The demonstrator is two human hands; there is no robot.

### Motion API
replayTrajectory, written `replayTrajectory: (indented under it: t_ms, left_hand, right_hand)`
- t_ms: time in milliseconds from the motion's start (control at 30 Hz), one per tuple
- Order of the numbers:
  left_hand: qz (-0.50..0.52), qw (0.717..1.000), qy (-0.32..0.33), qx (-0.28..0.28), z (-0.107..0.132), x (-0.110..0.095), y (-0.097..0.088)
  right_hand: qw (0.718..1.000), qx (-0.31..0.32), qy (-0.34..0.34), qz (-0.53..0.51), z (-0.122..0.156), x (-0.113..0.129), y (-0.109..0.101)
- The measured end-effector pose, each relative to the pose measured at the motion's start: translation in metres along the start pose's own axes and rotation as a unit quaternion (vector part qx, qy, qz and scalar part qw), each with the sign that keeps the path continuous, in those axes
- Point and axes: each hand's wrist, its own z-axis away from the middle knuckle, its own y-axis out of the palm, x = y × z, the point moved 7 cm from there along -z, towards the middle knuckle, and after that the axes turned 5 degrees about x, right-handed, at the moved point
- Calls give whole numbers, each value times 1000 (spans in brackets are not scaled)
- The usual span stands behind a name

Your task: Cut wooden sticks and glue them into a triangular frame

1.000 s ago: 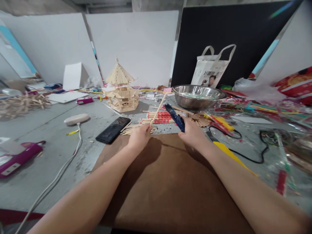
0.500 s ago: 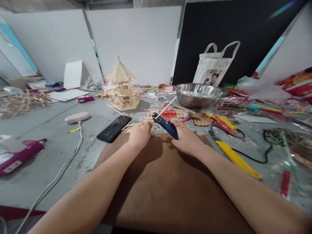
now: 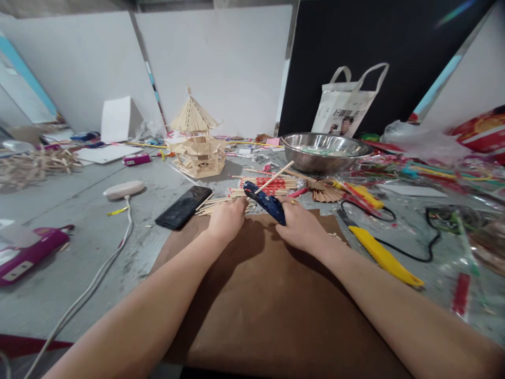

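Observation:
My left hand (image 3: 226,220) is closed at the far edge of a brown board (image 3: 272,300), holding a thin wooden stick (image 3: 275,177) that slants up to the right. My right hand (image 3: 302,227) grips a dark blue glue gun (image 3: 265,201), its nozzle pointing left toward the stick's lower end. Just beyond both hands lies a pile of wooden sticks (image 3: 223,203) and a bundle of red-wrapped chopsticks (image 3: 272,184).
A black phone (image 3: 183,206) lies left of my hands. Behind stand a stick-built pagoda model (image 3: 196,138) and a steel bowl (image 3: 324,151). A yellow saw-like tool (image 3: 381,256) and black cable (image 3: 410,247) lie right. A white cable (image 3: 94,287) and magenta device (image 3: 27,252) lie left.
The stick has tilted lower to the right. My right hand has brought the glue gun left and down, closer to my left hand and the stick's base.

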Motion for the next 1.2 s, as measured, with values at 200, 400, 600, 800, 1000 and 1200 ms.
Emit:
replayTrajectory:
  t_ms: [200, 400, 600, 800, 1000, 1200]
  left_hand:
    - [-3, 1000, 8, -2, 0, -1, 2]
    - [2, 1000, 18, 3, 0, -3, 1]
    - [2, 1000, 11, 2, 0, -2, 2]
    - [8, 1000, 10, 2, 1, -2, 0]
    - [28, 999, 0, 17, 1, -2, -1]
    - [63, 998, -11, -6, 2, -1, -5]
  right_hand:
    - [1000, 2, -5, 3, 0, 1, 0]
    - [1000, 16, 13, -5, 0, 0, 1]
    - [999, 21, 21, 17, 0, -1, 1]
    - [998, 34, 40, 42, 0, 0, 0]
    - [997, 50, 44, 41, -1, 0, -1]
    - [997, 51, 45, 40, -1, 0, -3]
